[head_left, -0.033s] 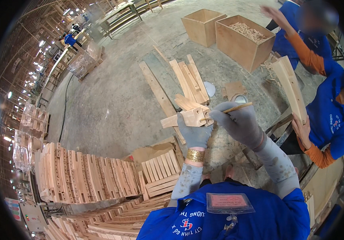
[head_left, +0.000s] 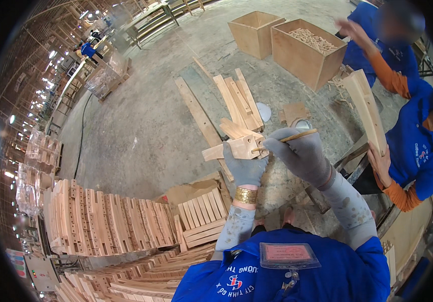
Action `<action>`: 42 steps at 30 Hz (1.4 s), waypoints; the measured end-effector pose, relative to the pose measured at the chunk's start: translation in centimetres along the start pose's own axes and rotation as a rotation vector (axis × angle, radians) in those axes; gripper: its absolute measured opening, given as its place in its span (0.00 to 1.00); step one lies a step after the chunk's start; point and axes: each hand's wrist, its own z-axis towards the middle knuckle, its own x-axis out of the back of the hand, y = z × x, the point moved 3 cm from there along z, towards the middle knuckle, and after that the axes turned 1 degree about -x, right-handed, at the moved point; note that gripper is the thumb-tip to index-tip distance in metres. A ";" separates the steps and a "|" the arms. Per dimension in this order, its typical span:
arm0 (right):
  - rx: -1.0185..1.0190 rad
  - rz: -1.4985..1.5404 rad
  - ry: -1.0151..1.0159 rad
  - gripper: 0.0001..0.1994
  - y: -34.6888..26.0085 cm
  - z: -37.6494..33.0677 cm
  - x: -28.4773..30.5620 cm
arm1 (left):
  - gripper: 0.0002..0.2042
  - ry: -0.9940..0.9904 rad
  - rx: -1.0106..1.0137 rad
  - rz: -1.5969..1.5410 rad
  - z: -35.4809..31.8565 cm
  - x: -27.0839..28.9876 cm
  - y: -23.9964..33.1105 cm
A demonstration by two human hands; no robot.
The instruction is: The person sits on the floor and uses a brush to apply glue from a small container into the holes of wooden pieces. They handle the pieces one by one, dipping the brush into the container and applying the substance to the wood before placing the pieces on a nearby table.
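Note:
My left hand (head_left: 245, 168), in a grey glove, is wrapped around pale wooden pieces (head_left: 242, 148) with round holes in their end faces. In my gloved right hand (head_left: 302, 155) a thin wooden stick (head_left: 297, 136) is pinched between the fingers. Its lower tip meets the end face of the held wood, at or beside a hole; whether it goes inside I cannot tell. Just beyond the left hand, several wooden bars (head_left: 236, 100) lean together over a long drilled board (head_left: 199, 110). An open tin (head_left: 303, 124) stands past my right hand, near a white round lid (head_left: 264, 111).
Stacked drilled wooden parts (head_left: 111, 216) fill the lower left, beside a box of slats (head_left: 201, 216). A plywood bin of dowels (head_left: 307, 55) and another bin (head_left: 254, 32) stand at the back. On the right, a co-worker (head_left: 413, 146) holds a curved wooden part (head_left: 365, 108).
The raised hand of the person at the far right has shifted slightly downward and to the right. My hands and the wood in them look unchanged.

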 end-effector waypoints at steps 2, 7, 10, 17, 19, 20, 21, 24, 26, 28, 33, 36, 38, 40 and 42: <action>-0.028 0.014 -0.012 0.05 0.1 -0.2 0.1 | 0.34 0.025 -0.001 0.013 0.2 0.2 0.0; -0.065 0.095 0.012 0.04 0.2 -0.7 -0.2 | 0.34 -0.028 -0.004 0.027 0.4 0.5 0.3; -0.016 0.037 0.013 0.04 0.3 -0.8 0.4 | 0.33 -0.018 0.011 0.005 0.4 -0.3 -0.1; 0.018 0.011 0.058 0.03 0.0 -1.2 1.4 | 0.34 -0.057 0.024 -0.023 0.5 0.0 0.2; -0.025 0.047 0.130 0.04 0.8 -1.8 2.5 | 0.34 -0.036 0.031 -0.078 0.7 0.7 0.4; -0.060 0.066 0.185 0.04 1.5 -2.3 3.6 | 0.34 -0.007 0.033 -0.100 0.7 0.7 0.3; -0.099 0.082 0.242 0.04 2.5 -2.8 4.7 | 0.34 0.025 0.040 -0.121 0.7 0.7 0.1; -0.209 -0.220 0.324 0.05 7.9 -4.1 6.1 | 0.33 0.064 0.053 -0.142 0.7 0.9 0.4; -0.124 -0.522 0.226 0.05 13.1 -6.5 5.9 | 0.32 0.107 0.047 -0.157 0.4 0.2 -0.1; -0.146 -0.691 0.149 0.05 18.3 -8.7 5.1 | 0.31 0.102 0.041 -0.144 0.5 -0.6 -0.4; -0.578 -0.735 -0.138 0.14 24.6 -11.0 2.2 | 0.29 0.090 0.043 -0.186 0.2 -0.9 -0.1; -0.202 -0.926 0.061 0.06 25.4 -12.9 2.4 | 0.29 0.097 0.063 -0.191 0.2 -1.1 -0.4; -0.162 -0.766 0.104 0.06 25.4 -13.4 2.8 | 0.29 0.105 0.056 -0.185 0.2 -0.9 -0.1; -0.077 -0.716 0.102 0.06 24.8 -13.3 2.7 | 0.29 0.118 0.045 -0.176 0.2 -0.6 0.2; 0.046 -0.814 0.074 0.06 24.3 -13.6 3.7 | 0.30 0.103 0.066 -0.162 0.2 -1.0 -0.4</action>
